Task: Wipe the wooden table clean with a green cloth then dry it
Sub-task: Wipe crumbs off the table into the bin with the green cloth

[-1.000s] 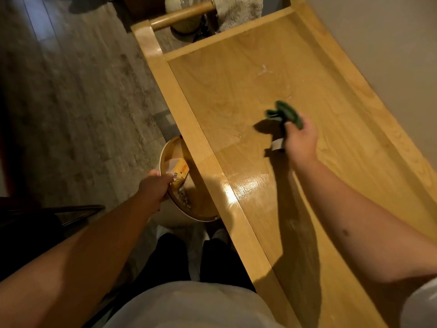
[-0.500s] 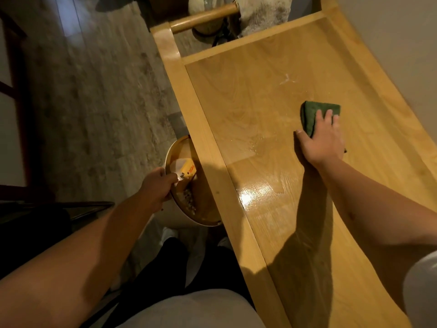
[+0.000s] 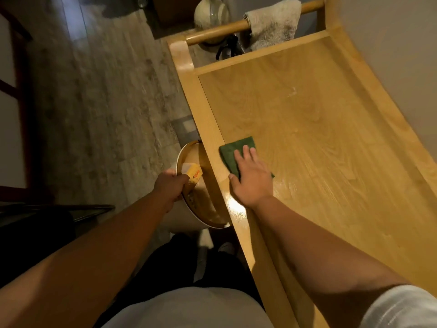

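Observation:
The wooden table (image 3: 319,143) runs from near right to far centre, its near part shiny and wet. A green cloth (image 3: 233,151) lies flat on the table close to its left edge. My right hand (image 3: 251,179) presses down on the cloth with straight, spread fingers and covers its near half. My left hand (image 3: 170,185) grips the rim of a round white bin (image 3: 189,221) held against the table's left edge. Crumbs and a yellow wrapper (image 3: 192,174) lie inside the bin.
A pale towel (image 3: 274,22) hangs over the wooden rail (image 3: 217,33) at the table's far end. A white smear (image 3: 293,91) marks the far tabletop. A wall runs along the right side. Wood-look floor lies to the left, dark furniture at the far left.
My right hand laid the bunched cloth flat on the table, then swept it left and nearer, to the table's left edge beside the bin. My left hand kept its grip on the bin.

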Demonstrator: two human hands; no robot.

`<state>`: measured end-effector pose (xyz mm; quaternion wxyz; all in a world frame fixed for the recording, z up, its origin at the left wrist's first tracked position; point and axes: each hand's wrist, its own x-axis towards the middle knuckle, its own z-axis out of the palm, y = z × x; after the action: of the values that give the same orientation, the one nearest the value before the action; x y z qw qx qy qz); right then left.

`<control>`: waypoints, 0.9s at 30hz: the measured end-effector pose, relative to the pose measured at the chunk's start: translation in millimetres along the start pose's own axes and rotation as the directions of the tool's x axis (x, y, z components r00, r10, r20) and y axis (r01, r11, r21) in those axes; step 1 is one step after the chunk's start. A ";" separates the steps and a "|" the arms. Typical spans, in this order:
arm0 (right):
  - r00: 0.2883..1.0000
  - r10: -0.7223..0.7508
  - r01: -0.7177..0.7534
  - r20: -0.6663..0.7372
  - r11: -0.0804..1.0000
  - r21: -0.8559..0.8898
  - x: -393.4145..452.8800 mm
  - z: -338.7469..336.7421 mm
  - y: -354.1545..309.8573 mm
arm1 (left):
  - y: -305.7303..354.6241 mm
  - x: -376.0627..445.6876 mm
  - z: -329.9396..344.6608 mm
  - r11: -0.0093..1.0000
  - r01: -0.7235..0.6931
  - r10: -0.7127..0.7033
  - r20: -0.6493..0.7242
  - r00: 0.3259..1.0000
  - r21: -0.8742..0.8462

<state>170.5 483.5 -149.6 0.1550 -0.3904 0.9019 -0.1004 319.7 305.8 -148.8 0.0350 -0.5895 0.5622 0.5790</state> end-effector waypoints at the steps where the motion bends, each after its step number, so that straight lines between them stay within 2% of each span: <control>1: 1.000 -0.015 0.015 -0.008 1.000 0.009 -3.4 4.4 -9.2 | 1.4 0.0 -0.5 1.000 0.001 -0.001 0.001 1.000 0.000; 5: 0.993 0.109 -0.100 -0.054 0.985 0.140 -8.7 15.3 -47.4 | 7.3 0.4 -5.4 1.000 0.007 -0.008 0.045 0.999 0.012; 7: 0.990 0.126 -0.111 -0.060 0.973 0.202 -11.2 22.9 -69.1 | 7.2 1.5 -9.7 1.000 0.017 -0.018 0.072 0.997 0.010; 9: 0.996 0.072 -0.055 -0.057 0.965 0.256 -11.8 28.6 -89.7 | 8.1 3.3 -16.1 0.999 0.032 -0.031 0.106 0.994 -0.006; 12: 0.999 -0.047 0.048 -0.013 0.968 0.245 -10.2 33.5 -110.4 | 11.2 9.7 -27.5 0.999 0.053 -0.054 0.141 0.989 0.005; 13: 0.999 -0.029 0.023 0.017 0.956 0.292 -9.5 33.4 -114.7 | 13.8 10.5 -31.5 0.999 0.051 -0.051 0.149 0.988 0.007; 15: 0.990 0.106 -0.136 0.092 0.884 0.447 -7.2 30.2 -120.9 | 19.5 10.4 -38.5 0.999 0.045 -0.044 0.169 0.985 0.001; 17: 0.936 0.275 -0.350 0.217 0.708 0.613 -4.1 23.5 -120.8 | 25.9 10.7 -44.9 0.999 0.053 -0.054 0.182 0.982 0.006; 19: 0.852 0.369 -0.503 0.372 0.376 0.778 2.5 7.4 -111.6 | 31.8 14.6 -50.3 0.998 0.054 -0.057 0.187 0.981 0.021; 21: 0.802 0.362 -0.516 0.475 0.019 0.857 7.3 -14.0 -94.6 | 36.5 18.9 -53.9 0.998 0.048 -0.054 0.176 0.983 0.042; 23: 0.789 0.369 -0.442 0.492 -0.217 0.871 13.6 -38.3 -67.6 | 36.5 25.7 -54.2 0.996 0.038 -0.050 0.154 0.987 0.081; 25: 0.786 0.410 -0.363 0.462 -0.297 0.883 24.0 -64.0 -32.7 | 35.0 31.6 -53.2 0.993 0.054 -0.070 0.147 0.987 0.109; 27: 0.782 0.474 -0.296 0.404 -0.287 0.911 40.6 -89.3 9.3 | 36.0 36.8 -50.8 0.990 0.107 -0.122 0.158 0.980 0.097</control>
<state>106.0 465.3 -77.4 0.3564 0.1805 0.5978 -0.6950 315.9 234.6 -136.8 0.1403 -0.5691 0.5474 0.5973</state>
